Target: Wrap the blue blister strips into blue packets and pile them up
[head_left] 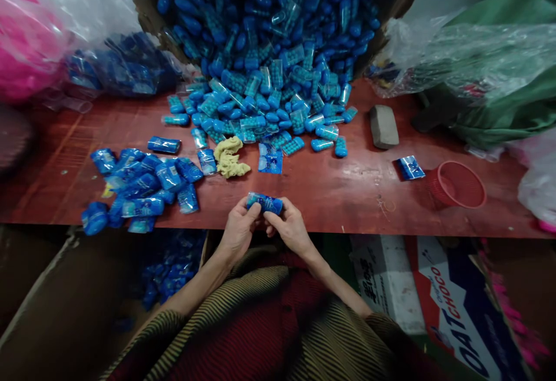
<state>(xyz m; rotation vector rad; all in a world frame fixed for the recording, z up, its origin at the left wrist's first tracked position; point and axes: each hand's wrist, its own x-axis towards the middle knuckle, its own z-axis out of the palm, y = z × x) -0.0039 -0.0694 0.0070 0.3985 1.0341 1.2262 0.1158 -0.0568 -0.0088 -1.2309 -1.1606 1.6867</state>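
Observation:
Between both hands, just above the table's front edge, is a small blue capsule-shaped container (266,202) in a printed wrapper. My left hand (240,224) pinches its left end with the thumb on top. At its right end, my right hand (289,227) is closed with thumb and fingers on the wrapper. Left of my hands lies a pile of wrapped blue containers (145,187). Beyond them a crumpled yellow lump (230,157) rests beside a flat blue printed wrapper (270,158). A big heap of unwrapped clear-and-blue containers (264,103) spreads behind.
The heap spills from a torn cardboard box (150,16) onto the red table (347,196). On the right are a grey block (384,127), a stack of blue wrappers (410,168) and a red plastic basket (458,184). More blue pieces (174,265) lie in a box below the edge.

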